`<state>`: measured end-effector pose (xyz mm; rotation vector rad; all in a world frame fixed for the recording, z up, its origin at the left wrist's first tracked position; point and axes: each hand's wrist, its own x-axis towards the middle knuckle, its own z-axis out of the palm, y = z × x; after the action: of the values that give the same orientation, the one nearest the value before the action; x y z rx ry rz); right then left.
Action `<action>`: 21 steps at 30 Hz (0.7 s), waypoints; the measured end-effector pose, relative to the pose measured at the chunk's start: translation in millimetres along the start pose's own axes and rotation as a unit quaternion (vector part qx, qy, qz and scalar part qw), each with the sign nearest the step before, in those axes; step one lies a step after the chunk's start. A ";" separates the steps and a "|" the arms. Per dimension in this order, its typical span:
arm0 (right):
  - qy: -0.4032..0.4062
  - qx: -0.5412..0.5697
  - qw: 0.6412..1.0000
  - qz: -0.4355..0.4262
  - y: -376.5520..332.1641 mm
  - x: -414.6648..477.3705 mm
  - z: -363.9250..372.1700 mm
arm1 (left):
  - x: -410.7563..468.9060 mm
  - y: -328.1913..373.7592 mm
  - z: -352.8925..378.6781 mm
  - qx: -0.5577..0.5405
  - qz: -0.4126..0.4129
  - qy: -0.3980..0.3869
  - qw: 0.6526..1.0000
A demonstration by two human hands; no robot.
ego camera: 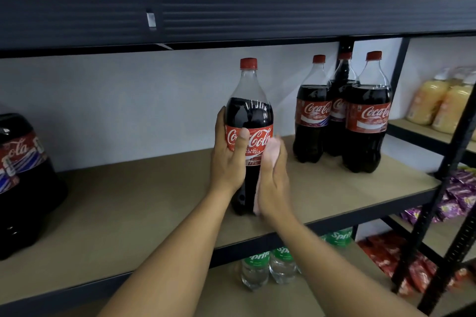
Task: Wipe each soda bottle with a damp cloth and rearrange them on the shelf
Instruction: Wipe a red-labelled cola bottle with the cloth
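Shelf (128, 208): front edge at 6 o'clock, forearms crossing it.
Left hand (228, 159): wrapped round bottle (251, 110) at label.
Right hand (273, 180): flat, pressing pink cloth (271, 148) on bottle's right side.
Bottle: mid-shelf, near front edge, long axis vertical, cap at 12 o'clock.
Bare board toward 9 o'clock, up to edge bottle (20, 183).
Three cola bottles (340, 110): 2 o'clock, farther back, well apart.
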<state>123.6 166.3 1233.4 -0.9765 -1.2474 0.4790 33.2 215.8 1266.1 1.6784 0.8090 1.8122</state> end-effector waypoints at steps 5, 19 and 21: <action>0.021 -0.032 0.999 -0.012 -20.5 31.8 5.5 | -1.6 -1.7 0.5 0.012 0.002 0.011 1.000; 0.032 0.029 0.999 0.032 13.6 7.4 7.9 | -1.9 -1.9 2.6 0.032 -0.006 0.022 0.999; 0.034 0.036 0.998 0.042 20.6 -5.8 6.6 | -2.9 -1.4 3.4 0.025 -0.012 0.019 0.999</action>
<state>119.7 175.1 1213.2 -0.9787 -1.1239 0.5498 36.8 214.9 1263.3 1.6639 0.8931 1.8260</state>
